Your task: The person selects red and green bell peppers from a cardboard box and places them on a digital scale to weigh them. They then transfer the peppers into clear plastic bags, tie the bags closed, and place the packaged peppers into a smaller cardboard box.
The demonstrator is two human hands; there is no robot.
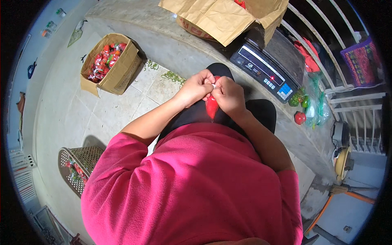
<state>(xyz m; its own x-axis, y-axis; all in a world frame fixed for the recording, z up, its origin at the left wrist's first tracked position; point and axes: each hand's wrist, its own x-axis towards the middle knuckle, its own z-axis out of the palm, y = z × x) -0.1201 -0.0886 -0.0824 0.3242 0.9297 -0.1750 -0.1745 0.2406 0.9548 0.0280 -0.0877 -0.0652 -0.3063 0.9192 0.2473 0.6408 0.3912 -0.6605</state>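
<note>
Above my lap, both hands meet at a small clear plastic bag of red peppers (212, 107). My left hand (197, 87) is closed, its fingers pinching the whitish gathered plastic from one side. From the other side my right hand (229, 96) grips the same gathered part, thumb and fingers pressed together. The bag's red lower part hangs below my fingers, and more red shows just above them. How the plastic is folded or twisted between the fingertips is hidden.
A cardboard box (124, 75) of bagged red peppers stands on the floor at left, with a plastic basket (87, 157) nearer. On the ledge are a digital scale (261, 67), another cardboard box (216, 18), loose peppers (300, 118) and plastic bags (316, 106). Green scraps (173, 76) litter the tiles.
</note>
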